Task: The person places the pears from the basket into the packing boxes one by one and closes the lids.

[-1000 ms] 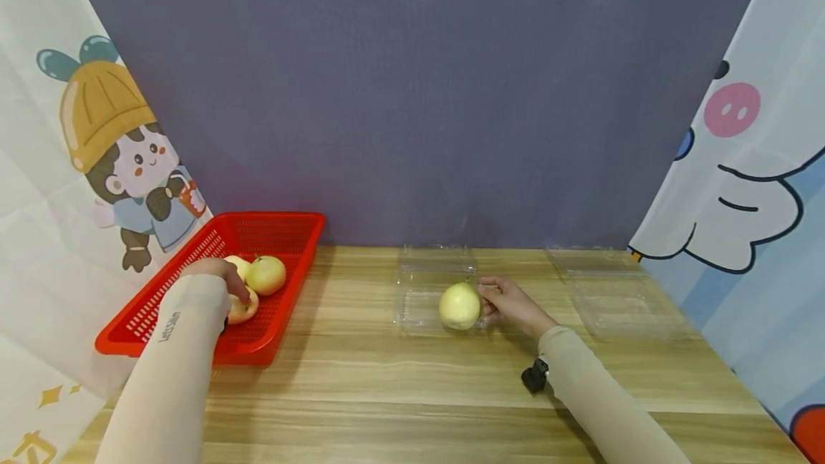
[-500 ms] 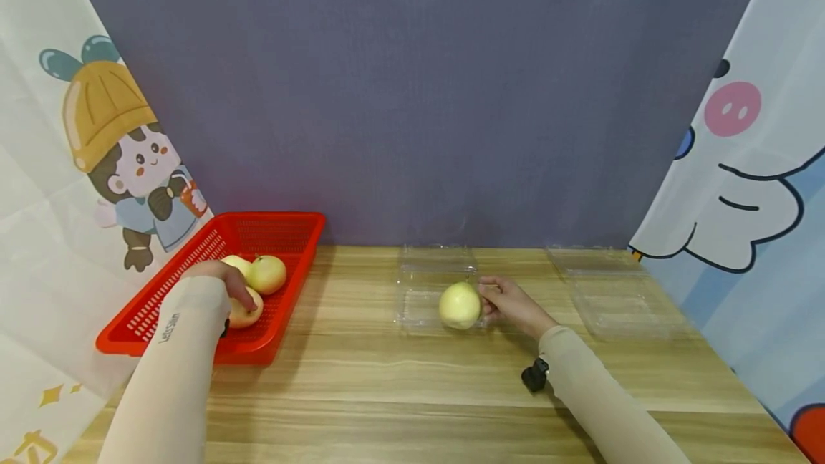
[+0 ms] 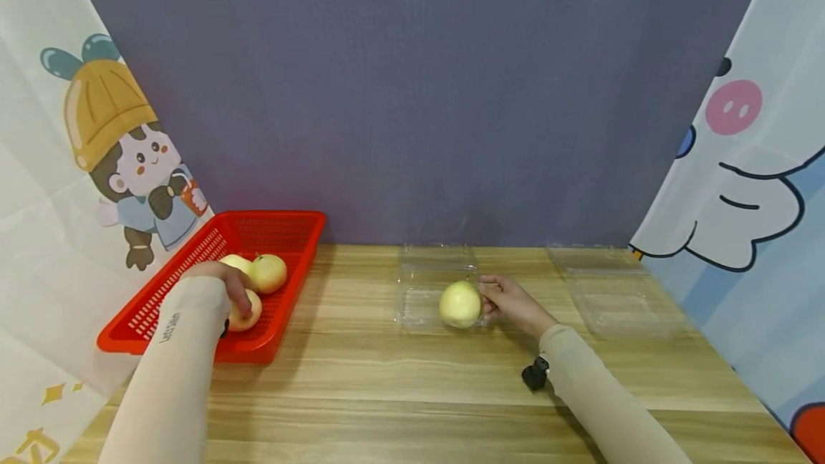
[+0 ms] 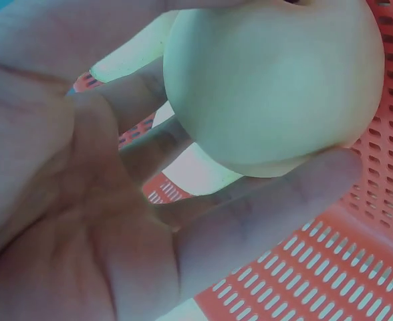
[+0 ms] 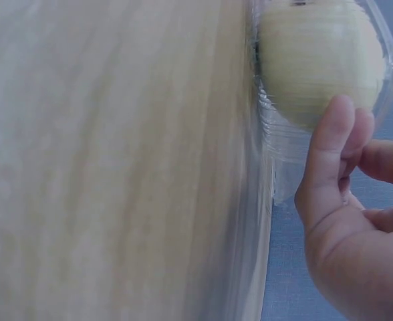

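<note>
4 pears total, 2 clear containers, 1 basket, 2 hands.

red basket (image 3: 277,231): 3 pears. left hand (image 3: 222,281) has fingers and thumb curled round the held pear (image 4: 277,87), clamped on it, inside the basket. other two, front loose pear (image 3: 268,274) and rear loose pear (image 3: 235,262), sit side by side just behind it.

middle container (image 3: 419,306): 1 pear, the boxed pear (image 3: 460,304), toward its right side. right hand (image 3: 512,306) has fingertips at that container's right wall; can't tell if they pinch it.

right container (image 3: 619,306): opened out flat-ish on the table (image 3: 361,392).

materials: basket is slotted plastic with flared sides; containers thin, ribbed, see-through; pears round, smooth, pale yellow-green; tabletop wood-grained.
</note>
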Tool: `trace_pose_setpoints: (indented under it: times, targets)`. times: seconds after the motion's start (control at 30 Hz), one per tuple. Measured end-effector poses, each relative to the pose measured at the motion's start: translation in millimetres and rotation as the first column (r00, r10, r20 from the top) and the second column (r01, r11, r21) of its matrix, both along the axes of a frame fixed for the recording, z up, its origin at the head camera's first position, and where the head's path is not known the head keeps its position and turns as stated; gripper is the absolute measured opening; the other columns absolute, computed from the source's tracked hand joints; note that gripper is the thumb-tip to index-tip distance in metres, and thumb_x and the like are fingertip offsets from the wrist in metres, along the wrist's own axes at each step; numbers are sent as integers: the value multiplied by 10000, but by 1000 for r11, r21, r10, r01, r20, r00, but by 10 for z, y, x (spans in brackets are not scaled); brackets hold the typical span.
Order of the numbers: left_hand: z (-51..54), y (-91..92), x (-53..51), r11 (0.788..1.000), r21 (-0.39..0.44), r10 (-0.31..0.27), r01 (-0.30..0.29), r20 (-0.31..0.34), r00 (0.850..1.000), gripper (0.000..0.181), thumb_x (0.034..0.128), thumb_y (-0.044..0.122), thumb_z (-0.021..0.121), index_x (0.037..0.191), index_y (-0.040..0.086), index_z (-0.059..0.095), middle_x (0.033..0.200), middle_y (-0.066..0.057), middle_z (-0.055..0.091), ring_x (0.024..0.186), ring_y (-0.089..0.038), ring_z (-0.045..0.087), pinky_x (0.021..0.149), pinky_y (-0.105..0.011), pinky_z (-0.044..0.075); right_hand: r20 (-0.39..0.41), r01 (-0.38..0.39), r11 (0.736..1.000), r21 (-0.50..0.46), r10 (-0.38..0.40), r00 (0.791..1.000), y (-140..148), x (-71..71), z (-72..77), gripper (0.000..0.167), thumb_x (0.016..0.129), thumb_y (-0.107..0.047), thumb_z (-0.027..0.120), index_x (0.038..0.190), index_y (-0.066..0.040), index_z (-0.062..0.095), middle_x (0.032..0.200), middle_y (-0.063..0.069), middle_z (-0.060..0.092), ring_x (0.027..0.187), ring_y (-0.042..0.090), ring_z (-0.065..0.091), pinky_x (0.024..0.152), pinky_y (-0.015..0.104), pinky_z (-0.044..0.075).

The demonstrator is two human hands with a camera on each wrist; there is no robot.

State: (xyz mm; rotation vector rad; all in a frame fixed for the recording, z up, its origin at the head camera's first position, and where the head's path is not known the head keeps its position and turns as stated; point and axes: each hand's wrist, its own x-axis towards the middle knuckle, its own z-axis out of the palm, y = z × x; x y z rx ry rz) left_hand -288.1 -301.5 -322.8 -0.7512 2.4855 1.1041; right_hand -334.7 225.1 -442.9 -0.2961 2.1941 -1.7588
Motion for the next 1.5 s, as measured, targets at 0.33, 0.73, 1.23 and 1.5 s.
trace_pose_setpoints:
  times: [0.33, 0.73, 1.23, 1.5]
  targets:
    - [3, 57, -22, 998, -44, -40, 42, 42, 998, 774, 582, 164, 936, 1305, 120, 665, 1235, -244, 465, 1027, -399, 459, 692, -391, 563, 0, -11, 1000, -7, 11, 1000, 13, -17, -1, 575, 1085, -203, 457, 1516, 106, 234, 938, 91, 536, 764, 152, 522, 638, 265, 534]
    - [-64, 10, -40, 999, -11, -38, 39, 24, 999, 799, 538, 142, 945, 1284, 105, 659, 1234, -229, 465, 1011, -403, 467, 659, -381, 567, 12, 1, 1000, 1, -1, 1000, 7, -3, -6, 567, 1086, -206, 456, 1518, 93, 243, 904, 98, 552, 756, 150, 524, 647, 276, 533]
    - [133, 129, 180, 998, 34, 56, -55, -51, 997, 894, 627, 88, 864, 1455, 145, 530, 1362, -283, 371, 1074, -438, 408, 696, -415, 564, 11, 11, 1000, 16, -11, 1000, 30, -15, -20, 561, 1085, -215, 458, 1522, 75, 258, 914, 84, 547, 762, 159, 525, 654, 288, 528]
    - [198, 78, 95, 998, 19, 66, -66, 21, 998, 946, 656, 113, 880, 1504, 161, 463, 1393, -301, 331, 1101, -450, 401, 718, -425, 587, 10, 0, 1000, 21, -1, 1000, 30, -13, 4, 563, 1086, -215, 456, 1519, 84, 254, 924, 90, 550, 767, 156, 526, 664, 291, 530]
